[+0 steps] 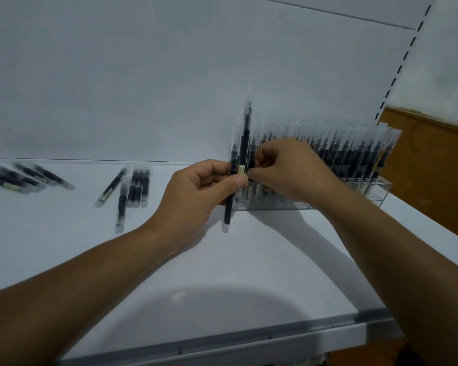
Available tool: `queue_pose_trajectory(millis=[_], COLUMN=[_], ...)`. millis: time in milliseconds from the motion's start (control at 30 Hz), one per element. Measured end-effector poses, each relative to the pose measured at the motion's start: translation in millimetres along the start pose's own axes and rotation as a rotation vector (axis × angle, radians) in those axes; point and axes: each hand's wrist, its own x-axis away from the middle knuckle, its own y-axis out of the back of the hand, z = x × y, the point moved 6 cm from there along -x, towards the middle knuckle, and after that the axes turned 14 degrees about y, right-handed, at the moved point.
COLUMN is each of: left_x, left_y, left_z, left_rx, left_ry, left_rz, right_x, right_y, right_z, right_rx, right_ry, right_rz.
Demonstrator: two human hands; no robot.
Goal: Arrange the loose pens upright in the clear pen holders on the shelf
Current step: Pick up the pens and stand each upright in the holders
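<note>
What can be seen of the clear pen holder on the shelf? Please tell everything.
The clear pen holder looks like transparent plastic: a long, low box divided into compartments. It stands on the white shelf at the right, packed with upright black pens with clear caps. The right hand covers its left end; whether it touches the holder cannot be told.

Hands: 2, namely left hand [198,186] and right hand [283,170].
Pens held up between them: 2, namely front pen [228,191] and tall pen [244,143].
Loose pens lying on the shelf [222,273]: middle group [132,191], 5 (one slanted, one apart, three side by side). Far-left group [24,178], blurred, roughly 4 or 5.
Clear pen holder [376,191]: 1 run visible; separate units cannot be told.
Upright pens [341,154] in it: one packed row, too many and too blurred for a count.
</note>
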Motion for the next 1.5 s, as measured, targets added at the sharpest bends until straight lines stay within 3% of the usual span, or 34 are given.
queue_pose_trajectory(millis=[167,233,300,433,600,800,1033,1367,1433,1500], left_x=[0.4,0.5,0.6,0.4,1.3,0.1,0.6,0.5,0.4,0.3], left_y=[-0.6,-1.0,-0.8,-2.3,-4.4,0.2,-1.8,-3.3,-3.9,-4.0], left_z=[0.1,0.2,0.7,1.7,2.0,3.3,3.1,4.1,4.4,4.0], left_rx=[0.002,0.010,0.005,-0.001,-0.003,0.061,0.041,0.015,0.022,0.024], left_ry=[0.001,0.005,0.008,0.010,0.015,0.044,0.047,0.036,0.036,0.034], left_rz=[0.009,0.014,0.014,0.033,0.049,0.009,0.019,0.033,0.040,0.047], right_x=[10.4,17.8,25.5,28.0,22.7,23.0,15.1,20.0,25.7,31.5], right_y=[2.8,11.9,18.6,17.4,19.4,46.3,33.7,8.7,16.4,22.3], right_z=[-6.1,-9.8,-7.3,11.6,16.6,-5.1,-17.4,-21.8,-18.8,-10.2], right_rx=[-0.089,-0.168,-0.372,-0.653,-0.676,-0.606,-0.412,-0.165,-0.166,-0.334], right_ry=[-0.045,-0.059,-0.055,0.014,0.048,-0.009,-0.036,-0.123,-0.114,-0.079], right_rz=[-0.033,-0.163,-0.294,-0.278,-0.322,-0.564,-0.470,-0.136,-0.188,-0.275])
